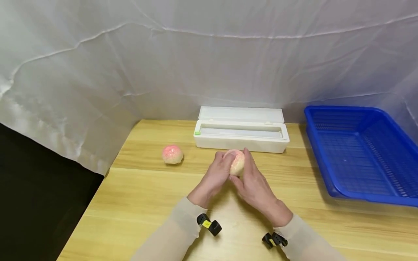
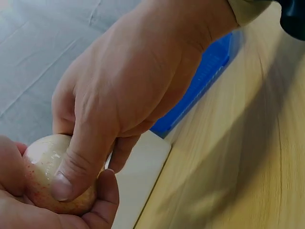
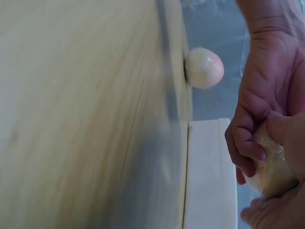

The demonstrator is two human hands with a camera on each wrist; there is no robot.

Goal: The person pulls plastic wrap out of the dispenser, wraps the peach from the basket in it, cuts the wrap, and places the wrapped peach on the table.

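Both hands hold one pink-and-cream peach [image 1: 238,164] above the table, in front of a long white box. My left hand [image 1: 216,174] grips it from the left, the thumb lying across its top. From the right, my right hand [image 1: 256,186] cups the same fruit, thumb at the near side and fingers along the far side. In the left wrist view the held peach [image 2: 45,155] has a glossy, film-like surface with some wrinkles. A second peach [image 1: 172,154] rests on the table to the left; its surface also shines in the right wrist view.
The white box [image 1: 241,142], its lid [image 1: 241,114] raised, has a pale roll inside and a green piece at its left end. A blue plastic basket [image 1: 333,174] stands at the right. Grey sheeting [image 1: 209,69] hangs behind the wooden table [image 1: 137,210].
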